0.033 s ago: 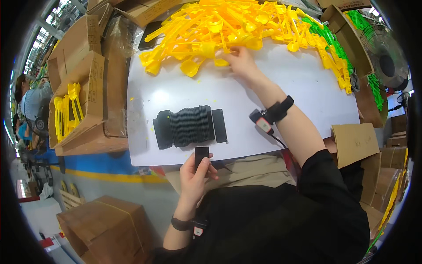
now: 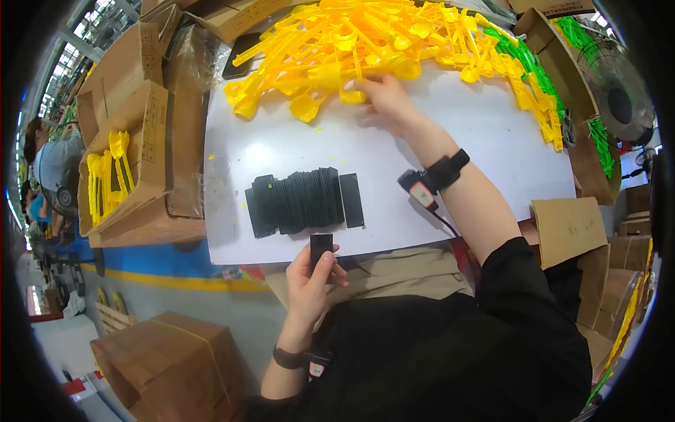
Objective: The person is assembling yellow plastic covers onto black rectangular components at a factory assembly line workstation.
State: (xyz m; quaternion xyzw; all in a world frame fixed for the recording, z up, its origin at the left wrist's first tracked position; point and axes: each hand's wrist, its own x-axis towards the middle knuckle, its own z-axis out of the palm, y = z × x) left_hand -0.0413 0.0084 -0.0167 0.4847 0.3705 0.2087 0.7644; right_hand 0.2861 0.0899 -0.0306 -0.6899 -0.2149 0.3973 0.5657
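Note:
My left hand (image 2: 309, 278) is closed around a flat black rectangular piece (image 2: 321, 247) held upright at the table's near edge, thumb on its face. Just beyond it lies a row of thin black plates (image 2: 306, 202) stacked on edge, with a separate black plate (image 2: 351, 200) at its right end. My right hand (image 2: 389, 102) reaches to the near side of a heap of yellow plastic shovel-like pieces (image 2: 330, 49). Its fingertips pinch at a small yellow shovel (image 2: 351, 96) on the heap's edge; the lower fingers are blurred and partly hide the grip.
Green plastic pieces (image 2: 517, 53) lie along the heap's right side. At the left stands an open cardboard box (image 2: 144, 162) holding several yellow shovels (image 2: 119, 158). A dark flat device (image 2: 235, 67) sits at the back left. A fan (image 2: 619, 105) and more cartons (image 2: 569, 228) stand right.
The small yellow shovel at my right fingertips has tilted slightly, and the lower fingers of that hand have shifted. My left hand keeps its hold on the black piece.

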